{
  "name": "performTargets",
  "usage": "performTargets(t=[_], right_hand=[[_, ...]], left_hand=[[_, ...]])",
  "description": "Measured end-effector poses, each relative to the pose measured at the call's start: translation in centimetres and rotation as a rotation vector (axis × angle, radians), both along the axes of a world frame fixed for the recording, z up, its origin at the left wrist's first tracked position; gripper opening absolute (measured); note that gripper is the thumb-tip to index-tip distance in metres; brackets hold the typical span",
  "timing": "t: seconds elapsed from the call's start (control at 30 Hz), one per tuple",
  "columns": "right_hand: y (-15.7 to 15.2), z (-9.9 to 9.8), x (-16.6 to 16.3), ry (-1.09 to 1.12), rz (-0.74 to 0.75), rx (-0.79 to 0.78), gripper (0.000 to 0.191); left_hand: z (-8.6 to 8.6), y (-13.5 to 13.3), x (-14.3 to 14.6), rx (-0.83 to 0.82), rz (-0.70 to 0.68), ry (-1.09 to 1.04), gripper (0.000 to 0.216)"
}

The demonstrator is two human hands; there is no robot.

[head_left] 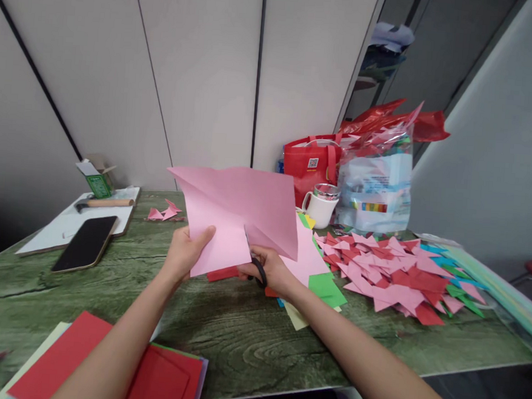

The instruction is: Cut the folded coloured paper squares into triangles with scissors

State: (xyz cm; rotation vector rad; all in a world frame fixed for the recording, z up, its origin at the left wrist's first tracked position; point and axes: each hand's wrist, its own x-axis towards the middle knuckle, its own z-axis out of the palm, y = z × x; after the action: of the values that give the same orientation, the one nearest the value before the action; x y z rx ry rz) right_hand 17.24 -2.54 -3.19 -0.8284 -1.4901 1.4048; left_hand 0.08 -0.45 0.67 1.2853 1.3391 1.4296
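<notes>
Left hand [184, 251] is clamped on pink sheet [243, 201], lower left; scissors [264, 278] gripped by right hand [274, 268]; some tabletop [238, 343] is exposed toward front edge.

Through my remote feed I see a slender left forearm [122, 335] and right forearm [360, 349], both bare, tapering smoothly through narrow wrists [168, 276] into a bare left hand [186, 250] and right hand [274, 269].

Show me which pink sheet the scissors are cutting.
The raised pink sheet pinched in the left hand: the black-handled scissors in the right hand bite into it. The other pink sheet lies flat among coloured papers, not held.
</notes>
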Motion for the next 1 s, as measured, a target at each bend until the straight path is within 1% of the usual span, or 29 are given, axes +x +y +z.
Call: performTargets(t=[0.17, 0.27, 0.3, 0.33, 0.4, 0.47, 0.5, 0.53, 0.57, 0.63, 0.77, 0.83, 0.9, 1.0], right_hand=[[0.4, -0.2, 0.7, -0.033, 0.029, -0.028, 0.030], [0.9, 0.0, 1.2, -0.023, -0.010, 0.017, 0.028], [1.0, 0.2, 1.5, -0.012, -0.063, 0.053, 0.026], [1.2, 0.4, 1.7, 0.011, -0.145, 0.099, 0.025], [1.6, 0.7, 2.2, 0.083, -0.380, 0.201, 0.024], [2.1, 0.9, 2.9, 0.163, -0.621, 0.282, 0.026], [2.3, 0.9, 3.2, 0.191, -0.702, 0.304, 0.029], [2.6, 0.9, 3.5, 0.213, -0.747, 0.311, 0.031], [2.8, 0.9, 3.8, 0.233, -0.760, 0.305, 0.032], [3.2, 0.7, 4.2, 0.254, -0.736, 0.264, 0.034], [3.5, 0.3, 4.6, 0.276, -0.623, 0.091, 0.038], [3.4, 0.2, 4.5, 0.311, -0.574, 0.034, 0.039], [3.3, 0.3, 4.3, 0.340, -0.526, 0.011, 0.038], [3.2, 0.6, 4.1, 0.360, -0.449, -0.006, 0.035]], left_hand=[[0.4, 0.5, -0.7, -0.021, 0.058, -0.175, 0.023], [0.5, 1.0, -1.3, -0.026, 0.089, -0.283, 0.018], [0.5, 1.1, -1.4, -0.026, 0.092, -0.302, 0.016], [0.5, 1.1, -1.5, -0.030, 0.093, -0.312, 0.015], [0.6, 1.1, -1.5, -0.048, 0.093, -0.324, 0.013], [0.7, 1.0, -1.4, -0.079, 0.072, -0.336, 0.012], [0.7, 0.9, -1.3, -0.095, 0.052, -0.341, 0.012], [0.8, 0.8, -1.2, -0.110, 0.029, -0.341, 0.013], [0.8, 0.8, -1.1, -0.122, 0.006, -0.335, 0.014], [0.7, 0.7, -1.0, -0.144, -0.045, -0.313, 0.015], [0.5, 0.5, -1.3, -0.179, -0.189, -0.263, 0.020], [0.4, 0.5, -1.5, -0.188, -0.256, -0.253, 0.022], [0.3, 0.5, -1.6, -0.189, -0.285, -0.260, 0.022], [0.4, 0.6, -1.6, -0.193, -0.260, -0.300, 0.020]])
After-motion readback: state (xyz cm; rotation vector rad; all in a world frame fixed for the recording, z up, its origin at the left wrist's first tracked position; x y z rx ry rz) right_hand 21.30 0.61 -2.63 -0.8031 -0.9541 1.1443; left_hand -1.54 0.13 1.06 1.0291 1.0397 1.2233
